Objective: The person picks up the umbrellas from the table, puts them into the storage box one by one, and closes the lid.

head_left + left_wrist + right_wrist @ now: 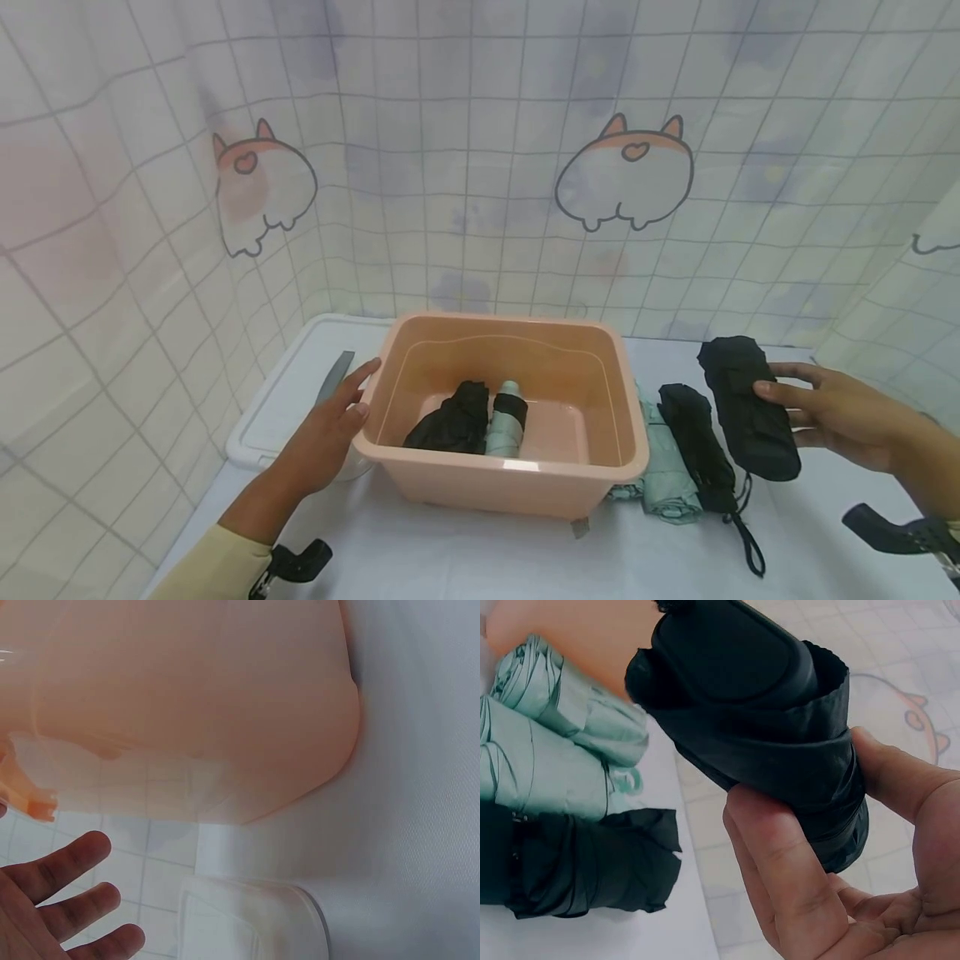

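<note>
My right hand grips a folded black umbrella above the table's right side, thumb on one side and fingers on the other. In the right wrist view the flat end of its handle faces the camera. Beside it on the table lie another folded black umbrella with a wrist strap and folded light-green umbrellas. My left hand is at the left rim of a peach plastic bin, its visible fingers extended and spread. Inside the bin are a black folded bundle and a light-green folded umbrella with a black band.
A white lid lies at the table's back left, with a grey strip-like thing near the left hand. A patterned curtain closes off the back and sides. The white table extends in front of the bin.
</note>
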The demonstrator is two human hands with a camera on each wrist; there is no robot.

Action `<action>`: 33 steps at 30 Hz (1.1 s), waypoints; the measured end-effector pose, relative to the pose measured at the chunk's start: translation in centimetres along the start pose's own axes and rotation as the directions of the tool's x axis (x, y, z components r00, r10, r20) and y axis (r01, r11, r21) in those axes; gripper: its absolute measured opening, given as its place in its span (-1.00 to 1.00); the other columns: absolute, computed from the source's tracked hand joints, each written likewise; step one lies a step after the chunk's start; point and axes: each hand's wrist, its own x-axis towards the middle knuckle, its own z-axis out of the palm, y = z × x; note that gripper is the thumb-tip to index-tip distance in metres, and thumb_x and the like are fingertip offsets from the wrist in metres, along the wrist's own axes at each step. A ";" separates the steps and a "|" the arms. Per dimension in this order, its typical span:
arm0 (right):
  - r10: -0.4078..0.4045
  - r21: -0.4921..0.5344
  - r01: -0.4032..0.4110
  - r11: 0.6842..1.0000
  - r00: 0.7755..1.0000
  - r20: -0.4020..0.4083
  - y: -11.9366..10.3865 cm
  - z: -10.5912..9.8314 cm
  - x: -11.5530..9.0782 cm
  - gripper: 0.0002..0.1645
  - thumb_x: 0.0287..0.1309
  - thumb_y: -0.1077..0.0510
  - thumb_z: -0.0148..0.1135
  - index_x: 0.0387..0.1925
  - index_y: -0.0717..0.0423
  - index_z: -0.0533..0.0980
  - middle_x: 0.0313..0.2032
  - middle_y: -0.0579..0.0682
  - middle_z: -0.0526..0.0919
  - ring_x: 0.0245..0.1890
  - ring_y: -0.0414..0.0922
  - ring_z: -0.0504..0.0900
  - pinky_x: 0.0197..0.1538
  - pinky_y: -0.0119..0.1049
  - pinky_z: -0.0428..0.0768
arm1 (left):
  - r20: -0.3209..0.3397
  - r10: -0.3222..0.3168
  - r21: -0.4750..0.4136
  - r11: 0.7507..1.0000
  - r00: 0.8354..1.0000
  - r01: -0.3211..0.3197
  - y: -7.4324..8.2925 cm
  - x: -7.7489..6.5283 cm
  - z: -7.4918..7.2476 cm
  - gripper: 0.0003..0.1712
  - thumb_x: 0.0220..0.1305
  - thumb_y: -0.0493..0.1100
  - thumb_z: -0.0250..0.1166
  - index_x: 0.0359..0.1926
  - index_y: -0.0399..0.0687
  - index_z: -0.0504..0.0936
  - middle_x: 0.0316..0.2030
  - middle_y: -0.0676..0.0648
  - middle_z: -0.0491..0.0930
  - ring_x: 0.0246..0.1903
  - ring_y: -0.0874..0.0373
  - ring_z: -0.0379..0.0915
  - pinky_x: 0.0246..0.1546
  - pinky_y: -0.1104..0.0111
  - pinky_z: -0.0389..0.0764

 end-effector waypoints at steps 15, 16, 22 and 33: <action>-0.054 0.039 0.053 0.998 0.998 0.028 -2.2 0.8 0.0 0.04 0.55 -0.01 0.07 0.55 0.39 -0.35 0.30 0.44 0.41 0.18 0.23 0.60 0.11 0.16 0.61 | 0.000 -0.002 -0.008 1.000 1.000 0.002 0.0 -0.1 0.0 -0.36 0.62 0.21 -0.20 0.62 0.51 -0.02 0.45 -0.23 0.32 0.33 -0.34 0.35 0.11 -0.28 0.49; -0.056 0.040 0.055 0.998 0.998 0.031 -2.4 0.8 0.0 0.03 0.55 -0.01 0.07 0.56 0.38 -0.36 0.30 0.44 0.41 0.18 0.22 0.60 0.12 0.15 0.61 | -0.002 0.000 -0.007 1.000 1.000 0.000 0.0 -0.1 0.0 -0.36 0.62 0.21 -0.19 0.62 0.51 -0.02 0.45 -0.23 0.32 0.33 -0.34 0.35 0.10 -0.28 0.50; -0.064 0.040 0.062 0.997 0.997 0.042 -3.0 1.2 0.0 0.03 0.56 -0.02 0.05 0.55 0.40 -0.36 0.30 0.41 0.43 0.19 0.19 0.60 0.14 0.12 0.60 | -0.004 0.002 -0.006 1.000 1.000 -0.002 0.0 -0.1 0.1 -0.36 0.61 0.22 -0.19 0.62 0.53 -0.02 0.46 -0.22 0.31 0.33 -0.34 0.35 0.09 -0.29 0.51; -0.072 0.031 0.071 0.997 0.996 0.045 -4.6 2.5 0.4 0.06 0.55 -0.07 0.07 0.58 0.34 -0.36 0.38 0.50 0.28 0.28 0.29 0.49 0.19 0.19 0.54 | -0.002 0.008 -0.012 1.000 1.000 -0.008 -0.1 -0.1 0.0 -0.37 0.61 0.21 -0.19 0.62 0.53 -0.02 0.46 -0.21 0.30 0.34 -0.34 0.33 0.11 -0.31 0.48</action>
